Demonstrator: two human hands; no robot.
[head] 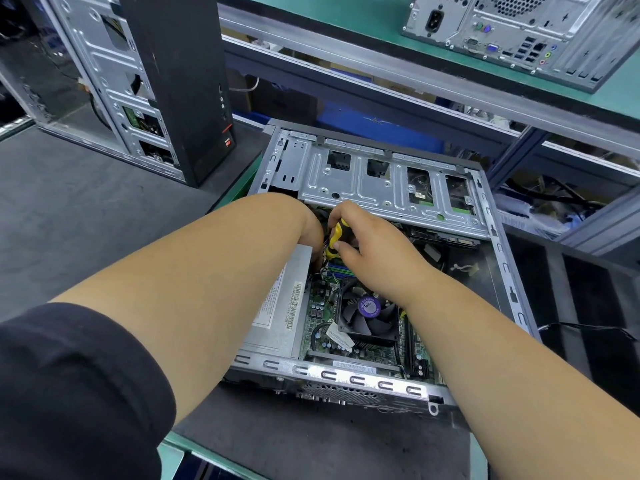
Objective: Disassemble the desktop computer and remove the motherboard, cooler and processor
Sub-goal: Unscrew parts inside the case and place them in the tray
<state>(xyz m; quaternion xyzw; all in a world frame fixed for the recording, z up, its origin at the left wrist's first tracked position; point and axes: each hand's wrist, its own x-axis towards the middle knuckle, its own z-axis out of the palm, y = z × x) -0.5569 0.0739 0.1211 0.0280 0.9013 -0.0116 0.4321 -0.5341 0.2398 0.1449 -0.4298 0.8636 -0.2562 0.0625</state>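
Note:
An open desktop case (498,244) lies flat before me. Inside it the green motherboard (320,306) carries a black cooler fan (369,315) with a purple label. My right hand (374,244) grips a yellow-and-black screwdriver (335,239), which points down towards the board near the memory slots. My left hand (308,226) reaches down into the case beside the silver power supply (277,327). Its fingers are hidden among the cables there, so what they hold cannot be made out. The processor is hidden under the cooler.
A metal drive cage (381,181) spans the far side of the case. A second tower with a black front (173,81) stands at the back left. Another case (512,32) lies on the green shelf above. A black cable (588,329) trails at right.

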